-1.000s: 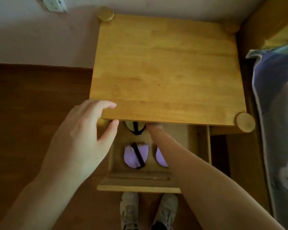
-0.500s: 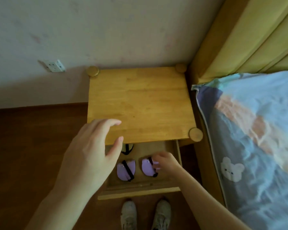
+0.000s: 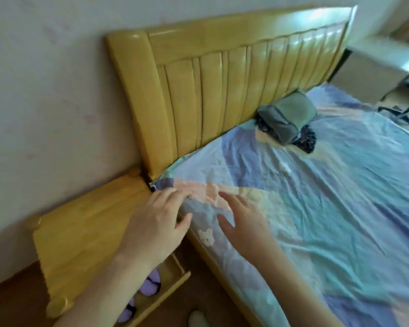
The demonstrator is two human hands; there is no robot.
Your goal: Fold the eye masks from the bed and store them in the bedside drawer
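Below the left hand (image 3: 155,223): lilac eye masks (image 3: 149,285), folded, crossed by black straps, lying in the open bedside drawer (image 3: 172,283). Both hands empty, fingers spread, right hand (image 3: 242,219) just beside the left, over the bed (image 3: 328,197) edge.

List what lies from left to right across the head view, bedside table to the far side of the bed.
Bedside table → open drawer with purple eye masks → left hand → bear print on the sheet → right hand → grey folded bundle by the headboard.
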